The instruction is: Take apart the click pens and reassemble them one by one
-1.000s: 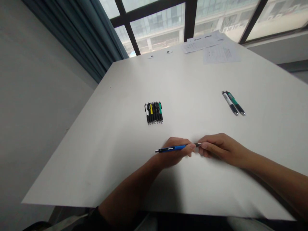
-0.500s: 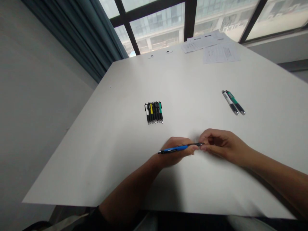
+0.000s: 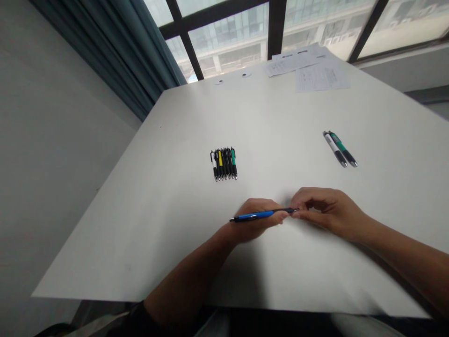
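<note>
A blue pen point(image 3: 256, 216) with a black grip lies nearly level across my left hand point(image 3: 257, 224), which is closed around it. Its tip points right, between the thumb and fingertips of my right hand point(image 3: 324, 208), pinched on that end. Beyond my left hand, a tight row of several pens point(image 3: 224, 164) lies side by side on the table, with white, yellow, black and green barrels. Further right, past my right hand, a white pen point(image 3: 335, 149) and a green pen point(image 3: 343, 149) rest next to each other at a slant.
The white table point(image 3: 175, 140) spreads out before me, its near edge close to my body. Printed papers point(image 3: 321, 75) lie at the far side by the window. Two small dark-centred marks point(image 3: 246, 75) sit along the far edge. A blue-grey curtain point(image 3: 122, 47) hangs at left.
Almost nothing differs. My right fingertips have shifted very slightly at the pen's tip; the pen and my left hand stay in nearly the same place.
</note>
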`<move>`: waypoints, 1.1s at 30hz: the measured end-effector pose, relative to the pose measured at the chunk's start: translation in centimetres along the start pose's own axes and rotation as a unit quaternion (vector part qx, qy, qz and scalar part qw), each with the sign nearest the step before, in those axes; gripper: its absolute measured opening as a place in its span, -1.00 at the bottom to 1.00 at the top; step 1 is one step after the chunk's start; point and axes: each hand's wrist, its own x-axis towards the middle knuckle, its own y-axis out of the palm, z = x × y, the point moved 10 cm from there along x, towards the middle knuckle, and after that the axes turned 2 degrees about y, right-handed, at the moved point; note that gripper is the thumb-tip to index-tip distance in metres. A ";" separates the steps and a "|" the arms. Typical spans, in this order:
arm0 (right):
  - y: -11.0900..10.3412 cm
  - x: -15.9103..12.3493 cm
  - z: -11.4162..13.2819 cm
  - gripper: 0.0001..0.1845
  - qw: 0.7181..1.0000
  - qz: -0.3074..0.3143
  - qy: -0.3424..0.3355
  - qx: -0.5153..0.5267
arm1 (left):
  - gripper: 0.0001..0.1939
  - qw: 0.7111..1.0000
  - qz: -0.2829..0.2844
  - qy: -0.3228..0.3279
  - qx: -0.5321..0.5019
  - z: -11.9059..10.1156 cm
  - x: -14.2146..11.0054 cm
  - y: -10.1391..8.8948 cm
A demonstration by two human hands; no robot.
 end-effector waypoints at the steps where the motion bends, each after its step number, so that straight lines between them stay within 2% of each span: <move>1: 0.0 0.0 -0.2 -0.72 1.000 0.001 0.006 0.010 | -0.65 1.000 -0.004 -0.002 -0.005 0.0 0.0 -0.1; 5: 0.2 -0.1 -0.4 -0.71 1.000 0.018 0.023 0.009 | -0.66 1.000 -0.012 -0.006 -0.022 0.1 0.0 -0.2; 9: 0.2 0.0 0.1 -0.72 0.998 0.023 0.001 -0.050 | -0.68 1.000 -0.013 -0.002 -0.023 -0.1 0.0 -0.3; 15: 0.1 0.0 0.9 -0.82 0.996 0.008 -0.055 -0.065 | -0.67 1.000 -0.008 -0.006 -0.027 -0.2 0.0 -0.2; 21: 0.2 -0.1 0.4 -0.77 0.999 0.014 -0.023 -0.040 | -0.62 0.997 -0.013 -0.015 -0.070 0.2 -0.1 -0.3; 24: 0.5 -0.2 1.0 -0.79 0.995 0.028 -0.053 -0.085 | -0.63 0.996 -0.017 -0.021 -0.082 0.5 -0.1 -0.4; 28: -0.1 -0.3 2.0 -0.81 0.987 -0.007 -0.096 -0.129 | -0.64 0.994 -0.017 -0.032 -0.103 0.7 -0.1 -0.3; 33: -0.4 -0.5 2.2 -0.82 0.984 -0.028 -0.108 -0.136 | -0.59 0.992 -0.012 -0.039 -0.116 0.8 -0.2 -0.4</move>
